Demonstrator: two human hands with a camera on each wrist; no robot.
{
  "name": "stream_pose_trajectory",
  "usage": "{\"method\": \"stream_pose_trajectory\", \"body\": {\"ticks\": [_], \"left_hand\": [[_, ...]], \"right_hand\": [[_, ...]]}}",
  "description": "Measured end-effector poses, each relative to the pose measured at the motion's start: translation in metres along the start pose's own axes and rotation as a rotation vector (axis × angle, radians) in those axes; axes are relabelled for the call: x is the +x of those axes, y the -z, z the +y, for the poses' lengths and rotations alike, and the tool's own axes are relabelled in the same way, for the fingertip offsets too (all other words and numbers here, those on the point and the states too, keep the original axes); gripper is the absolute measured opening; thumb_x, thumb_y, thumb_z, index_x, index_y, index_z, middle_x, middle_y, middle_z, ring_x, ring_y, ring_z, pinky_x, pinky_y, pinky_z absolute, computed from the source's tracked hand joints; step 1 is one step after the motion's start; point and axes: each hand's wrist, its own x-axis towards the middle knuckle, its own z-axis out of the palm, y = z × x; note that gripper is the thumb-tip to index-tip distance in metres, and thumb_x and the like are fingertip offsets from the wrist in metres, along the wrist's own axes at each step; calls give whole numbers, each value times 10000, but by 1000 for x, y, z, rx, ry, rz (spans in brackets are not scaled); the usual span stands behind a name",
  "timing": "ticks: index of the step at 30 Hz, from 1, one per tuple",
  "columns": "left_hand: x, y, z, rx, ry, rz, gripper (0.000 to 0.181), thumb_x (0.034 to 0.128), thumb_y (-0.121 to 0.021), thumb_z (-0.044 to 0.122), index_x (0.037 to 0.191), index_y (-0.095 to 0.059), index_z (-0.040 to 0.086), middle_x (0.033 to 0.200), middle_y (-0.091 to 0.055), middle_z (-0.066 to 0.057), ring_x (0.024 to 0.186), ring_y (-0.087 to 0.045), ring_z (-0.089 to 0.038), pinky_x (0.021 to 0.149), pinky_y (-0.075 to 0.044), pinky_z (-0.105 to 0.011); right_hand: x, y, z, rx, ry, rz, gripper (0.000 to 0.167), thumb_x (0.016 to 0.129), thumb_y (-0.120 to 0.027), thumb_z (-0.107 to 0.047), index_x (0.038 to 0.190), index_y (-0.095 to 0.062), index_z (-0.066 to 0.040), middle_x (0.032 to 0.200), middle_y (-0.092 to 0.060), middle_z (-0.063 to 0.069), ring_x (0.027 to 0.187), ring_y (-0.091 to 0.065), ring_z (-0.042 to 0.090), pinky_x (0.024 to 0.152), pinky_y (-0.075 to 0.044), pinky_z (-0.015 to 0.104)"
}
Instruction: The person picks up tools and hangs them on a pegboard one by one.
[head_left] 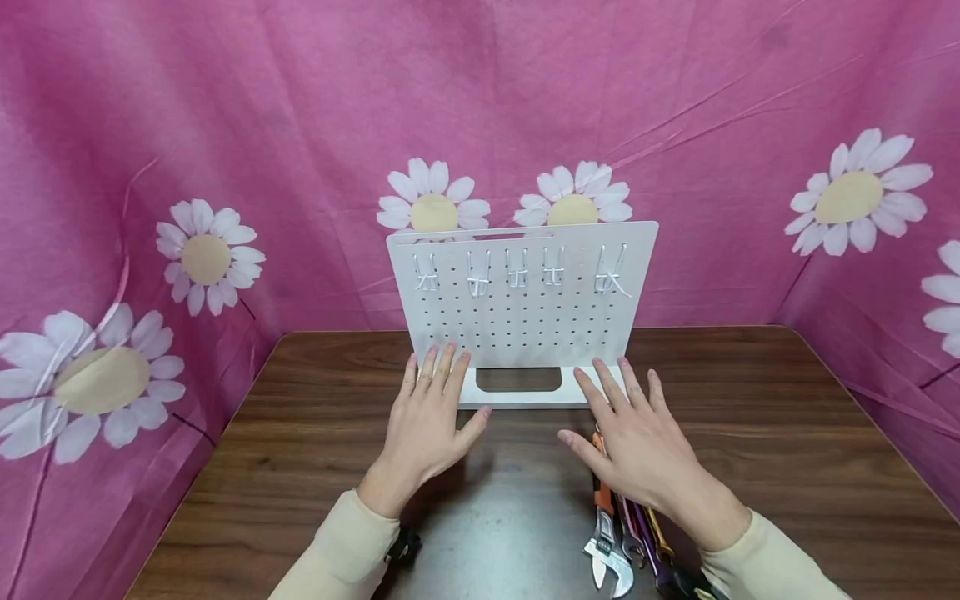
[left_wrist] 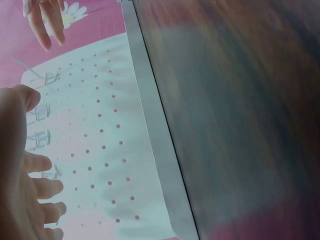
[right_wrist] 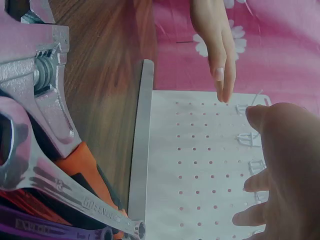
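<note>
A white pegboard (head_left: 525,317) stands upright on its base, with several wire hooks along its upper part. My left hand (head_left: 427,425) is spread palm down at the left end of the base, fingers straight and holding nothing. At the right end, my right hand (head_left: 645,450) is spread the same way, also empty. Whether either hand touches the base or hovers over it, I cannot tell. Partly under the right hand and forearm lie an adjustable wrench (head_left: 609,554) with an orange handle and several other wrenches, seen close up beside the pegboard (right_wrist: 200,165) in the right wrist view.
The brown wooden table (head_left: 300,467) reaches out on both sides of the pegboard. Behind and beside it hangs a pink cloth (head_left: 322,125) with large white flowers. A dark strap (head_left: 405,546) shows at the left wrist.
</note>
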Motion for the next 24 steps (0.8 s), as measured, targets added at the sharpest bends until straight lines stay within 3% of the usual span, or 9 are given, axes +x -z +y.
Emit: {"method": "stream_pose_trajectory", "body": {"ticks": [9,15,22,24], "left_hand": [[4,4,-12,-169,-13,171,677,969,-658,436,1515,-581,43,1525,-647,-151,1452,-581,-375,1275,-390,-533],[7,6,-20,-278,15,309,503,936,-735,301,1360,-704,32,1292,-781,-157,1183,-751,-373,1029,-596,-529],[9,6,-30,-383,81,348,315,945,-761,201,1230,-756,67,1089,-838,-74,990,-797,-340,812,-628,-533],[11,6,-34,-417,99,341,293,947,-766,182,1218,-752,71,1067,-838,-71,866,-775,-308,745,-609,-503]], "right_hand": [[-6,4,2,124,13,55,762,1065,-631,-514,1638,-423,-57,1679,-452,222,1544,-426,492,1252,-357,660],[-9,8,4,211,-2,121,680,1032,-721,-408,1581,-506,-69,1573,-595,182,1428,-587,436,1122,-510,637],[-12,10,7,296,-23,223,489,986,-775,-235,1429,-660,-64,1299,-773,156,1177,-746,373,940,-599,599],[-13,9,8,312,-22,240,449,979,-778,-204,1393,-685,-59,1254,-793,122,1128,-764,337,915,-607,577]]}}
